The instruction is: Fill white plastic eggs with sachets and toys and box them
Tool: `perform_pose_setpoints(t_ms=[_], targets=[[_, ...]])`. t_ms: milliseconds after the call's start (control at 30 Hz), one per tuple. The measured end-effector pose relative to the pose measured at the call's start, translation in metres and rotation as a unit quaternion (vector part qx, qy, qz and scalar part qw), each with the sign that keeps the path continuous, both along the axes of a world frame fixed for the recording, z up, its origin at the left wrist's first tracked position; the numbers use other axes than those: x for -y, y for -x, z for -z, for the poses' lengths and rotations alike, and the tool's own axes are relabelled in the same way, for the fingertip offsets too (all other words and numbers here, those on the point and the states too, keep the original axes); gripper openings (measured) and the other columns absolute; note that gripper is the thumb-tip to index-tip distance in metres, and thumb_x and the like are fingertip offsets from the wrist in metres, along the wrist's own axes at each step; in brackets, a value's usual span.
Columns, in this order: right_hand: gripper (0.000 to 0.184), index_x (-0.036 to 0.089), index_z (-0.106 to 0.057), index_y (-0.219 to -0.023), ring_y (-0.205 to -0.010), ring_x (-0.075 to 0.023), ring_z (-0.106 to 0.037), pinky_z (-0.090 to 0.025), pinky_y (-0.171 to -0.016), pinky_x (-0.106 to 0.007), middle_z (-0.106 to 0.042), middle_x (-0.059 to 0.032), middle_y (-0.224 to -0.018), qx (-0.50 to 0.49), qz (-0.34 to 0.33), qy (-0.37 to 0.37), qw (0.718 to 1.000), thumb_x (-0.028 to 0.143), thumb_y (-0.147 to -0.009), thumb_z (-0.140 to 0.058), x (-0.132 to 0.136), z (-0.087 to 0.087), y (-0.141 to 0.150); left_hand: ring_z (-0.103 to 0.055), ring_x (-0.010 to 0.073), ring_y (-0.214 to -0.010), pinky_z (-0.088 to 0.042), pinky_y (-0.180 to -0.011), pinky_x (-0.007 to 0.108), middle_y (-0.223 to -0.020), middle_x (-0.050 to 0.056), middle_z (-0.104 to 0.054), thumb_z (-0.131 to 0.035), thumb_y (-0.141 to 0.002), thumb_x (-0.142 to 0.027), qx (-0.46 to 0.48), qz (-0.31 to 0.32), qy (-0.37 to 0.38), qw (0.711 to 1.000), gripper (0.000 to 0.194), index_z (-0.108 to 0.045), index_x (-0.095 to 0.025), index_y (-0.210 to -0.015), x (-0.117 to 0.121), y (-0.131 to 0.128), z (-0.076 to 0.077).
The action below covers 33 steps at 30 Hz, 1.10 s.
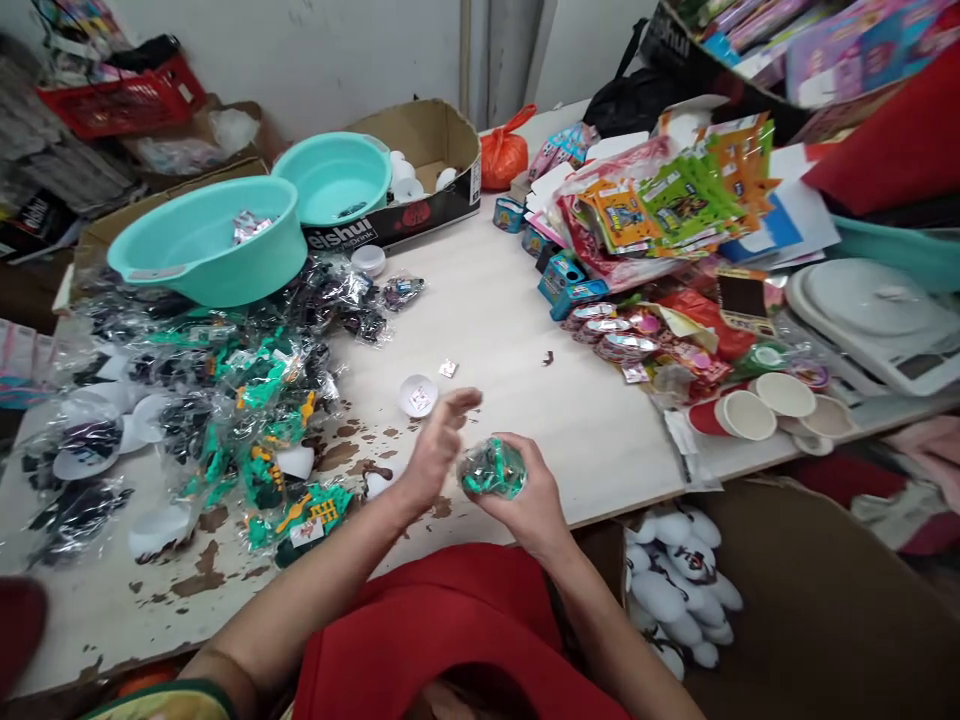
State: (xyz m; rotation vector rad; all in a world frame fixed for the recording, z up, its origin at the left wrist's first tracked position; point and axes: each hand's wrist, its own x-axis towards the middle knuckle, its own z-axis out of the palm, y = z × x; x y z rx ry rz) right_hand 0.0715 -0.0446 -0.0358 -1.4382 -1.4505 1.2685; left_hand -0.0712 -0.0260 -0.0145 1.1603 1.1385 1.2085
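My right hand (534, 500) is wrapped around a small clear bag of green toy parts (493, 468) near the table's front edge. A shell around the bag cannot be made out. Just left of it, my left hand (435, 455) is raised with its fingers stretched out and nothing in them. Beyond that hand stands a white half-shell (418, 396) with a small printed paper inside. A small silvery packet (448, 368) lies close by. Many bagged green and yellow toy parts (319, 510) are heaped to the left, among bags of dark parts (187, 415).
Two turquoise basins (217, 255) stand at the back left, beside a cardboard box (442, 205) holding white shells. On the right are colourful packets (686, 200), paper cups (746, 415) and a white scale (877, 320). White egg-shaped pieces (679, 580) fill a container below the table edge.
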Motion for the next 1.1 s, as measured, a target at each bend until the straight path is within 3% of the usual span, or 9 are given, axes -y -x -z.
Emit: perform_pose_setpoints(t_ms=[100, 200, 333, 500, 600, 767, 867, 967, 1100], targets=[[0.06, 0.026, -0.056, -0.112, -0.102, -0.0271, -0.059, -0.047, -0.092, -0.041, -0.06, -0.0066, -0.114, 0.013, 0.012, -0.022, 1.0, 0.023, -0.057, -0.079, 0.002, -0.001, 0.002, -0.051, 0.0277, -0.124, -0.042, -0.101, 0.045, -0.134, 0.014, -0.054, -0.026, -0.088, -0.071, -0.026, -0.015, 0.022, 0.999, 0.067, -0.05, -0.023, -0.127, 0.011, 0.032, 0.001], [0.059, 0.025, -0.056, -0.111, -0.095, -0.0258, -0.06, -0.049, -0.088, -0.041, -0.062, -0.0063, -0.109, 0.014, 0.029, 0.007, 0.999, 0.03, -0.057, -0.08, 0.004, 0.0, -0.004, -0.059, 0.0252, -0.111, -0.045, -0.096, 0.041, -0.123, 0.013, -0.059, -0.046, -0.088, -0.058, -0.151, -0.058, 0.032, 0.986, 0.05, -0.053, -0.022, -0.122, 0.034, 0.079, 0.01], [0.062, 0.023, -0.056, -0.108, -0.082, -0.0238, -0.061, -0.052, -0.077, -0.04, -0.065, -0.0033, -0.093, 0.002, 0.062, 0.075, 0.995, 0.039, -0.054, -0.082, 0.008, 0.01, -0.012, -0.059, 0.0242, -0.104, -0.045, -0.095, 0.041, -0.114, 0.01, -0.06, -0.053, -0.087, -0.045, -0.384, -0.128, 0.118, 0.907, 0.037, -0.058, -0.021, -0.114, 0.08, 0.133, 0.042], [0.067, 0.023, -0.055, -0.11, -0.08, -0.0239, -0.061, -0.054, -0.059, -0.034, -0.064, -0.004, -0.091, -0.05, 0.06, 0.157, 0.985, 0.043, -0.053, -0.083, 0.015, 0.02, 0.0, -0.043, 0.0335, -0.126, -0.04, -0.099, 0.042, -0.136, 0.01, -0.042, -0.078, -0.064, -0.045, -0.535, -0.001, 0.227, 0.814, 0.078, -0.046, -0.032, -0.134, 0.102, 0.122, 0.09], [0.068, 0.022, -0.054, -0.11, -0.08, -0.0239, -0.061, -0.054, -0.057, -0.033, -0.064, -0.0047, -0.092, -0.037, 0.068, 0.151, 0.986, 0.041, -0.052, -0.084, 0.017, 0.018, 0.004, -0.053, 0.0297, -0.11, -0.045, -0.089, 0.038, -0.119, 0.01, -0.049, -0.073, -0.069, -0.039, -0.531, -0.031, 0.285, 0.798, 0.062, -0.051, -0.029, -0.126, 0.09, 0.108, 0.1], [0.063, 0.021, -0.056, -0.111, -0.079, -0.0221, -0.061, -0.054, -0.064, -0.035, -0.065, -0.0039, -0.094, 0.008, 0.06, 0.111, 0.992, 0.039, -0.055, -0.08, 0.022, 0.015, 0.001, -0.056, 0.0218, -0.095, -0.049, -0.074, 0.029, -0.109, 0.005, -0.052, -0.071, -0.069, -0.043, -0.22, -0.093, 0.289, 0.927, 0.052, -0.051, -0.024, -0.112, 0.069, 0.103, 0.053], [0.059, 0.021, -0.056, -0.11, -0.082, -0.0225, -0.061, -0.054, -0.07, -0.037, -0.063, -0.0041, -0.096, 0.04, 0.03, 0.077, 0.996, 0.036, -0.057, -0.077, 0.026, 0.016, 0.008, -0.056, 0.0177, -0.086, -0.049, -0.065, 0.026, -0.11, 0.005, -0.049, -0.07, -0.071, -0.047, -0.053, -0.04, 0.269, 0.961, 0.056, -0.048, -0.025, -0.117, 0.062, 0.084, 0.01], [0.057, 0.021, -0.057, -0.107, -0.091, -0.026, -0.059, -0.052, -0.078, -0.041, -0.059, -0.0072, -0.103, 0.089, -0.032, 0.028, 0.995, 0.035, -0.056, -0.078, 0.032, 0.013, 0.019, -0.054, 0.018, -0.089, -0.048, -0.072, 0.027, -0.107, 0.003, -0.049, -0.076, -0.065, -0.041, -0.089, 0.022, 0.211, 0.973, 0.057, -0.053, -0.025, -0.115, 0.054, 0.058, -0.012], [0.063, 0.018, -0.056, -0.11, -0.101, -0.0316, -0.056, -0.048, -0.087, -0.048, -0.055, -0.0114, -0.108, 0.116, -0.079, 0.027, 0.99, 0.038, -0.056, -0.08, 0.033, 0.006, 0.02, -0.051, 0.0201, -0.096, -0.047, -0.082, 0.031, -0.103, 0.002, -0.05, -0.079, -0.061, -0.035, -0.179, 0.112, 0.16, 0.964, 0.054, -0.057, -0.024, -0.109, 0.041, 0.046, -0.007]])
